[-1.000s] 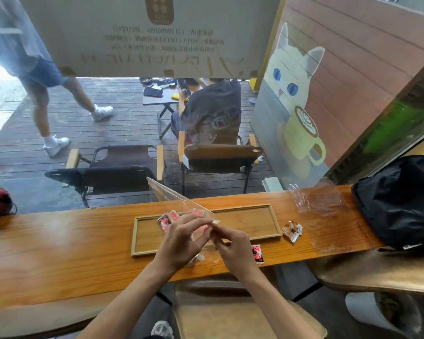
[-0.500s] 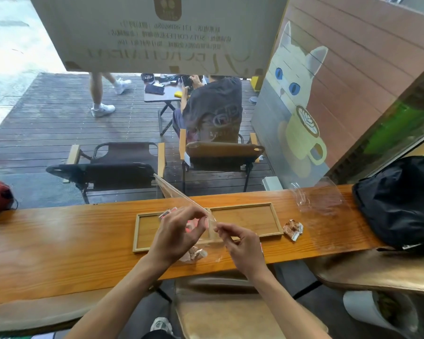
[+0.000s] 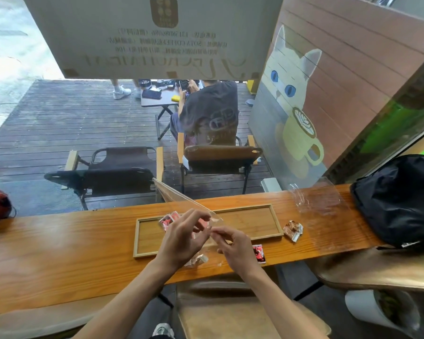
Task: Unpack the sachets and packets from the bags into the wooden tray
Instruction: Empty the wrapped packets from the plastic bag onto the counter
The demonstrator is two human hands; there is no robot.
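Both hands' fingers (image 3: 207, 230) pinch a clear, crinkled bag (image 3: 179, 200) over the wooden tray (image 3: 255, 220)

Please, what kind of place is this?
Probably a coffee shop, at a wooden window counter. The window shows a cat with a latte cup, and outside is a deck with folding chairs.

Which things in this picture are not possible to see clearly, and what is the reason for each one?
All in the head view:
- Middle of the wooden tray: covered by the left hand and right hand.
- Clear bag contents: transparent film, mouth behind the fingers; how many sachets remain inside is unclear.
- Red sachet on the counter: print too small to read.
- Brown packets: crumpled together, number uncertain.
- Black bag: cut off by the right edge.
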